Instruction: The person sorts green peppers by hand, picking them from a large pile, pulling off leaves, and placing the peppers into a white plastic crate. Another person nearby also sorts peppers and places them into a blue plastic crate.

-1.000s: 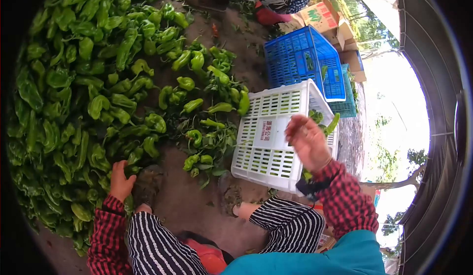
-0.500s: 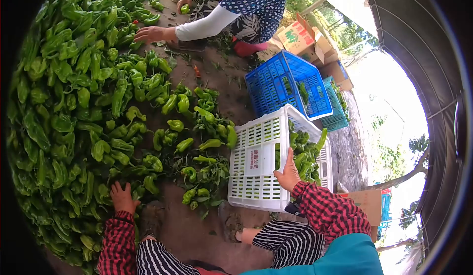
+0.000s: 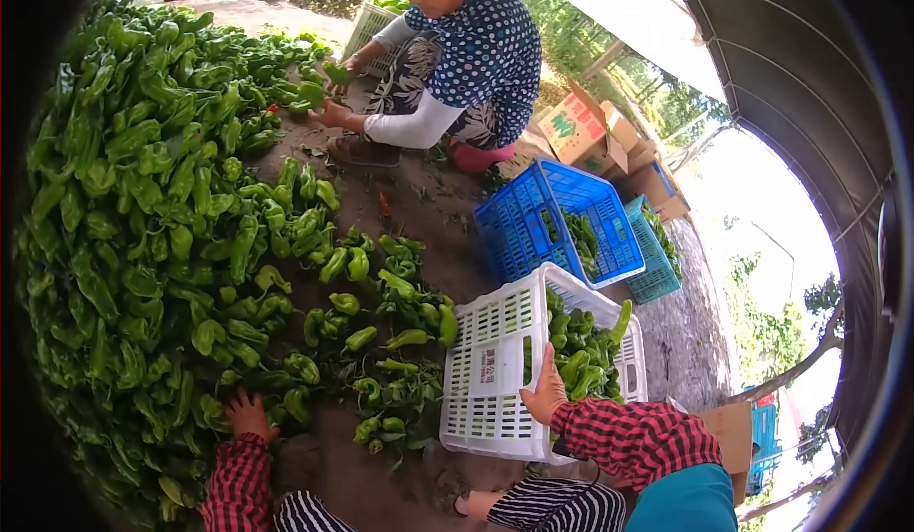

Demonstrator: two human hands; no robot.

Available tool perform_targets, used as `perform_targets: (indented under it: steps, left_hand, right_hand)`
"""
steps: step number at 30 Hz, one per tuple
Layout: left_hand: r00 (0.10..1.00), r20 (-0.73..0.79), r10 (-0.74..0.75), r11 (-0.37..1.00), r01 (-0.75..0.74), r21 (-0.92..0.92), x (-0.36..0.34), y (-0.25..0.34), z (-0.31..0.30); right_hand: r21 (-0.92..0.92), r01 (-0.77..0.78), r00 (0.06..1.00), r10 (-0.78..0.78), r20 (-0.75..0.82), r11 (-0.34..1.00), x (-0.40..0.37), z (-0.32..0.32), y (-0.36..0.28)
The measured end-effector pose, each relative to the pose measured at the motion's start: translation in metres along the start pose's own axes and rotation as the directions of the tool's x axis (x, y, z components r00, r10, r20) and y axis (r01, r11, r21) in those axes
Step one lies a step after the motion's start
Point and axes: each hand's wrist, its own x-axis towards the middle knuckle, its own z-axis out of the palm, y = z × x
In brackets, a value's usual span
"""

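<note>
1. Head view: the white crate (image 3: 486,365) stands on the ground (image 3: 428,218), with printed lettering on its slatted end and green peppers (image 3: 583,356) inside it.
2. The right hand (image 3: 546,389) is at the near part of that crate's rim, fingers straight and close together, thumb held apart; how firmly it presses there is hard to tell from this angle.
3. The left hand (image 3: 249,418) is spread, palm down, on the near edge of the pepper pile (image 3: 143,246), which fills the area left of the white crate.
4. Between the pile and the white crate, loose peppers (image 3: 409,339) lie scattered among dark leaves (image 3: 414,394), some just beside the crate.
5. Just beyond the white crate is a blue crate (image 3: 514,222), also with peppers in it; a teal crate (image 3: 655,286) stands beside the blue one, farther right.
6. Beyond the blue crate are open cardboard boxes (image 3: 576,127).
7. Well beyond the white crate, a co-worker (image 3: 486,46) crouches by the pile's far end, one hand holding a green pepper (image 3: 338,74), the other reaching to the pile. A pale crate (image 3: 369,29) stands behind them.
</note>
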Motion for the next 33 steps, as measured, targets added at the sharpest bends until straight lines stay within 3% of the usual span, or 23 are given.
perform_targets:
  steps: [7, 12, 16, 21, 33]
  left_hand:
    - [0.999, -0.043, 0.016, 0.989, -0.023, -0.145, -0.007, 0.01, -0.018]
    - [0.995, -0.006, -0.101, 0.96, 0.096, -0.263, 0.003, 0.009, -0.003]
    - [0.994, 0.032, -0.101, 0.982, 0.105, -0.157, -0.001, 0.019, -0.013]
    - [0.995, -0.092, -0.049, 0.999, 0.05, 0.015, 0.017, 0.014, 0.032]
    - [0.995, 0.062, -0.084, 0.996, 0.086, -0.03, -0.015, 0.027, -0.014]
  right_hand:
    - [-0.019, 0.007, 1.0, -0.008, -0.03, 1.0, 0.0, 0.001, -0.002]
    - [0.005, -0.015, 1.0, 0.015, -0.025, 1.0, -0.001, 0.005, 0.0]
    - [0.002, 0.033, 0.997, -0.033, -0.065, 0.999, -0.001, 0.007, 0.0]
    - [0.013, 0.035, 0.997, -0.035, -0.062, 0.999, -0.001, 0.007, -0.002]
    - [0.151, -0.017, 1.0, 0.019, -0.01, 0.988, 0.002, 0.007, -0.005]
